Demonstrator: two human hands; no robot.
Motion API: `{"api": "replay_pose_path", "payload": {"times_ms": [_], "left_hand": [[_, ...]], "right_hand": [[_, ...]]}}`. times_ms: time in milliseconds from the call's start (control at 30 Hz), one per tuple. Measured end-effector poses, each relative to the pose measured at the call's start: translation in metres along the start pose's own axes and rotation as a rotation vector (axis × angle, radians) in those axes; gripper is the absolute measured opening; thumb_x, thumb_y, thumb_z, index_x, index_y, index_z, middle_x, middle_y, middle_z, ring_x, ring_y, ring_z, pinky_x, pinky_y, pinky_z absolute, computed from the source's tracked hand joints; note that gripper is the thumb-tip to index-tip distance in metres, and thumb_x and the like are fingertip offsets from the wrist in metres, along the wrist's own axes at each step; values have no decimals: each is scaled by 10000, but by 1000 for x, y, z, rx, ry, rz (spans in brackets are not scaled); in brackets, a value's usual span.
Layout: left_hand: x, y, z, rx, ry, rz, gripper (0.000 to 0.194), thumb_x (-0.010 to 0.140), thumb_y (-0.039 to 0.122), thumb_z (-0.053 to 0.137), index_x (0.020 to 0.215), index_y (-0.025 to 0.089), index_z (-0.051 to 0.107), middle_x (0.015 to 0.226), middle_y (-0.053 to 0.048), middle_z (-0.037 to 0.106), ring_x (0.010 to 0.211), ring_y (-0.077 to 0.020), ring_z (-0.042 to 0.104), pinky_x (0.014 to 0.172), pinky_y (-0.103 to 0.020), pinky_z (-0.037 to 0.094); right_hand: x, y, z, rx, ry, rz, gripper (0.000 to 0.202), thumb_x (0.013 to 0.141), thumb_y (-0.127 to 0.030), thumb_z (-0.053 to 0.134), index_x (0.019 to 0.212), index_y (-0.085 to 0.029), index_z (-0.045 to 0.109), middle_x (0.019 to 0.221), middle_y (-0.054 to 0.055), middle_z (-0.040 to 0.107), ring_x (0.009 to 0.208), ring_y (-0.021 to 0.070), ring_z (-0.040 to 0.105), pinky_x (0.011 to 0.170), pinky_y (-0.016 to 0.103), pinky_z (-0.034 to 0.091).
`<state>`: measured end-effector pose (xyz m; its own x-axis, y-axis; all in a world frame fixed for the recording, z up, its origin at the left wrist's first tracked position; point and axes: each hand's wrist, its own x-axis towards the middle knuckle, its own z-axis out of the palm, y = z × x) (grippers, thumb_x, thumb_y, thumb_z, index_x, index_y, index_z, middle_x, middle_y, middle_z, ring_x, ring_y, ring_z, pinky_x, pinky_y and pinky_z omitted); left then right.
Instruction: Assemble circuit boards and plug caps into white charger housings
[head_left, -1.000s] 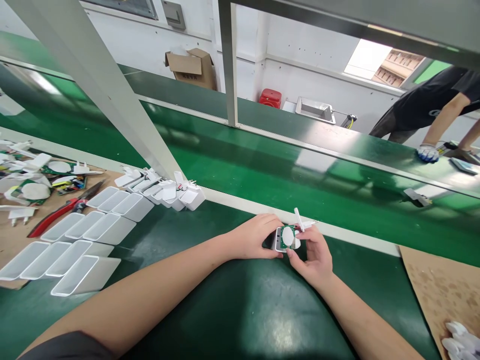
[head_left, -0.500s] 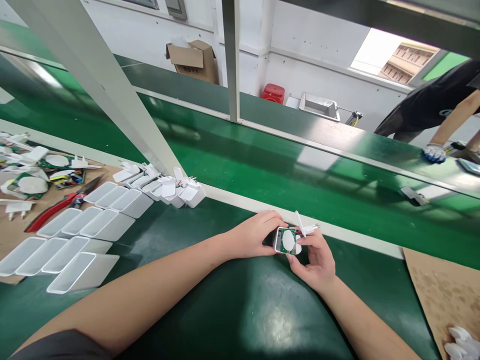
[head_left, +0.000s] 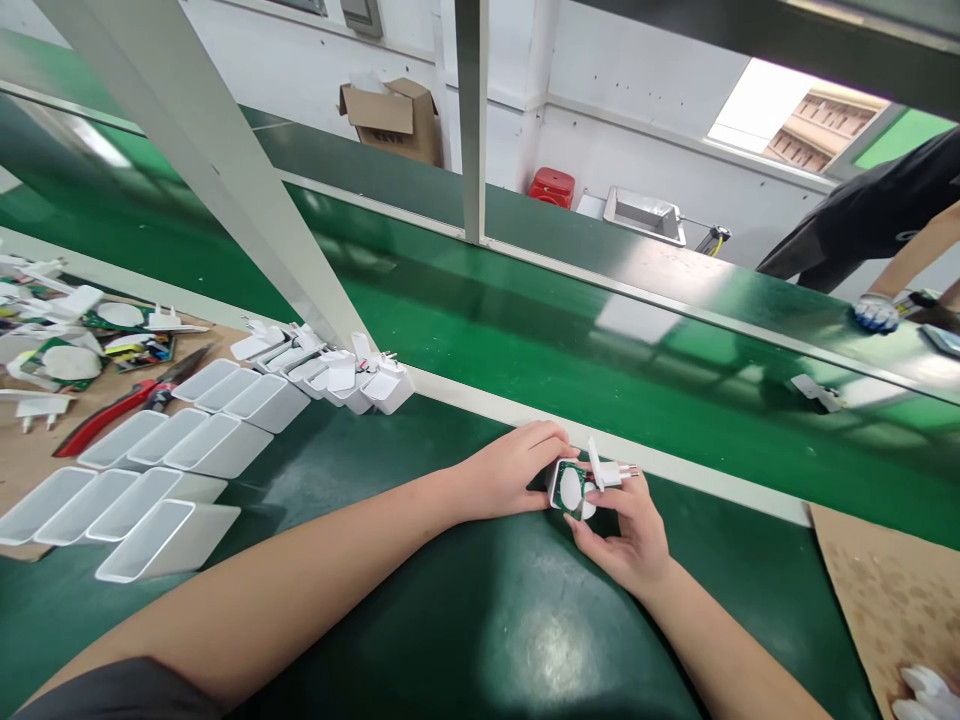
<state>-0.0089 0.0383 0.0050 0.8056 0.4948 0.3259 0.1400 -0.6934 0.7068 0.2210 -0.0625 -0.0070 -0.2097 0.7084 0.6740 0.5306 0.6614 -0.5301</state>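
Note:
My left hand (head_left: 521, 468) is wrapped around a white plastic charger housing (head_left: 555, 483), whose open end faces right. Between the thumb and fingers of my right hand (head_left: 626, 525) is a green circuit board (head_left: 573, 489) with a round white pad, lying at the mouth of the housing and partly within it. A white plug cap (head_left: 609, 473) with two metal pins is joined to the board by short wires and rests over my right fingers. Both hands are close together above the green bench, near its far rail.
Several empty white housings (head_left: 217, 445) stand in rows at the left. Beyond them are housings with plug caps (head_left: 337, 370), red-handled pliers (head_left: 112, 415) and loose circuit boards (head_left: 71, 360). A green conveyor belt (head_left: 525, 330) runs behind the rail. Cardboard (head_left: 892, 590) lies at right; a gloved co-worker's hand (head_left: 876, 313) is across.
The circuit board has shifted slightly left and tilted at the housing's mouth, with my right hand moving along. The plug cap has turned and dropped a little. A white piece on the belt has moved left.

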Motion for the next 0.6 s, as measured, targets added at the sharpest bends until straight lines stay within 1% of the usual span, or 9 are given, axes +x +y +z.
{"api": "replay_pose_path", "payload": {"times_ms": [100,233,367,467,600], "left_hand": [[0,-1,0,3,-10,-4,358,901,232,783,1224,220,628,1258,-115,652,1188,-303,637,1031,-427,547],[-1,-2,1,-1,8,8,394,892,236,797,1244,214,622,1266,-117,653,1207,-304,632,1060,-432,538],[-2,-3,2,11,4,15,410,896,244,795,1266,219,619,1282,-122,657,1229,-313,631,1077,-444,532],[-3,-3,2,17,5,17,398,889,232,794,1248,219,621,1277,-117,662,1221,-309,635,1073,-440,531],[-3,-2,2,25,13,17,381,885,228,788,1228,220,623,1277,-117,662,1229,-312,633,1071,-437,531]], "right_hand": [[0,0,0,-6,-9,-22,512,832,-108,817,1260,-308,618,1187,99,733,1024,295,707,855,499,592],[-1,1,0,-7,-9,-40,531,818,-84,826,1265,-294,629,1199,111,730,1050,303,700,868,506,593],[0,1,0,-5,2,-22,520,820,-107,835,1256,-311,638,1172,94,737,1016,297,702,855,499,592],[2,0,-1,-19,6,-33,496,826,-121,834,1245,-313,651,1134,85,738,997,294,706,835,488,597],[2,-1,0,-44,-13,-49,501,832,-115,825,1254,-315,645,1133,86,737,999,293,712,838,495,602]]}}
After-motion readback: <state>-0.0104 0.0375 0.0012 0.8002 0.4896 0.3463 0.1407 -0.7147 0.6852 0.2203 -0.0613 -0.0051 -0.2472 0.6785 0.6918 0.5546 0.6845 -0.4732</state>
